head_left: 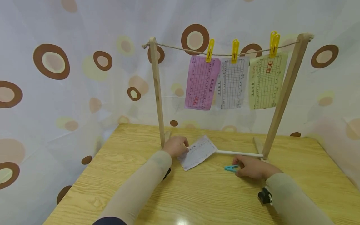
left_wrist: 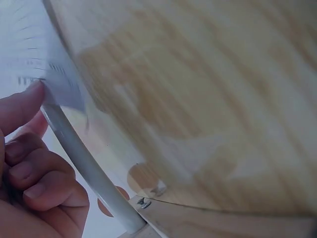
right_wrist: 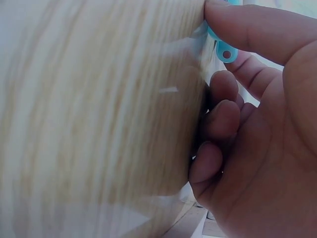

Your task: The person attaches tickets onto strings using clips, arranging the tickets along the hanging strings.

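Note:
My left hand [head_left: 176,146] pinches the near-left edge of a white printed paper slip [head_left: 199,153], held tilted just above the table. In the left wrist view the thumb presses on the slip [left_wrist: 67,82] while the other fingers are curled. To the right, my right hand [head_left: 251,167] pinches a light blue clothespin [head_left: 231,168] between thumb and forefinger, close to the tabletop. The right wrist view shows one handle end of the clothespin [right_wrist: 227,53] with its small hole; the rest is mostly hidden by the thumb.
Behind the hands stands a wooden frame [head_left: 285,93] with a rope [head_left: 182,49] across its top. Yellow clothespins [head_left: 235,51] hold a pink slip [head_left: 202,82], a white slip [head_left: 232,82] and a green slip [head_left: 267,82]. A white rod [head_left: 240,153] joins the posts low down on the wooden table [head_left: 197,197].

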Action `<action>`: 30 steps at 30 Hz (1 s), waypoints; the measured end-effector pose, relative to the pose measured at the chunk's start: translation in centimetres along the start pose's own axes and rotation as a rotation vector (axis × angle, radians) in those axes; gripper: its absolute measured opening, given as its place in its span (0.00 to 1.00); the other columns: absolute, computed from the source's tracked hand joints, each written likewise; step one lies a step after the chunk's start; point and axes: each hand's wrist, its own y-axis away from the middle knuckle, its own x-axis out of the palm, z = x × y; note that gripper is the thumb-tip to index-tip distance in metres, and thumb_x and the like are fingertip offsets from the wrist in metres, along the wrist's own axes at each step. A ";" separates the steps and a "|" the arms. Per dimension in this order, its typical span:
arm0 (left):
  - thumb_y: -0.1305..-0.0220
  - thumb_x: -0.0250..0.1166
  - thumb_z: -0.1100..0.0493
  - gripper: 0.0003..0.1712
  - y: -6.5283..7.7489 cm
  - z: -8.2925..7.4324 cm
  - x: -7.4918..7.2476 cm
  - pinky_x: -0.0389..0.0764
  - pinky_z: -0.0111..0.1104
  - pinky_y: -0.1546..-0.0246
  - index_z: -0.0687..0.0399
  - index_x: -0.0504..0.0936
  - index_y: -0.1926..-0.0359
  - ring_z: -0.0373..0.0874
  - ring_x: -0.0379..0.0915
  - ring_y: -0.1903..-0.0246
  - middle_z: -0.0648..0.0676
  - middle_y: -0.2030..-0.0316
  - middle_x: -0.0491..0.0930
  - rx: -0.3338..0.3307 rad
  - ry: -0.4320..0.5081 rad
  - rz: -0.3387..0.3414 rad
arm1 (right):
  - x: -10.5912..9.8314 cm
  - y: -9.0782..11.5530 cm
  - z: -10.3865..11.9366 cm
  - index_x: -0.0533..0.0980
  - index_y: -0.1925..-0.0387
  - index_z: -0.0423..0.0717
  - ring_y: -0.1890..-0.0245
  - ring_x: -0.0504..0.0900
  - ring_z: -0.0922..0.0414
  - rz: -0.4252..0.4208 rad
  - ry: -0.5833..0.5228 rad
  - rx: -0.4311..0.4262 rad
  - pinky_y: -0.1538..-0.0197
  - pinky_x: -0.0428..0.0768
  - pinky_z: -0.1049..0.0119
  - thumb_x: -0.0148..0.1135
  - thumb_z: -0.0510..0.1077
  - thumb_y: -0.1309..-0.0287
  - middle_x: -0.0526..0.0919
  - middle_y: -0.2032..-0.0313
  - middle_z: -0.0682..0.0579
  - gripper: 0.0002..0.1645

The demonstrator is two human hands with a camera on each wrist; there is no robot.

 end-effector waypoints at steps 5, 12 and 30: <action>0.34 0.68 0.57 0.04 0.3 -0.3 -0.1 0.77 0.41 0.56 0.44 0.85 0.59 0.43 0.75 0.61 0.49 0.55 0.84 0.015 -0.018 -0.008 | 0.1 0.1 0.1 0.72 0.54 0.46 0.70 0.67 0.54 -0.003 -0.010 0.005 0.66 0.66 0.61 0.69 0.42 0.38 0.70 0.70 0.50 0.16; 0.32 0.67 0.56 0.02 0.3 -0.4 -0.2 0.78 0.40 0.57 0.45 0.86 0.61 0.42 0.76 0.62 0.48 0.56 0.85 0.039 -0.046 -0.047 | 0.2 0.0 0.0 0.72 0.54 0.46 0.70 0.67 0.54 -0.007 -0.018 -0.004 0.66 0.66 0.61 0.69 0.43 0.38 0.70 0.70 0.50 0.16; 0.28 0.64 0.54 0.05 1.3 -1.0 -1.2 0.76 0.33 0.69 0.46 0.83 0.61 0.40 0.75 0.70 0.45 0.65 0.82 0.064 0.075 -0.105 | 0.3 0.2 -0.1 0.72 0.57 0.48 0.72 0.69 0.57 -0.049 0.073 -0.059 0.68 0.69 0.62 0.75 0.48 0.43 0.72 0.71 0.53 0.20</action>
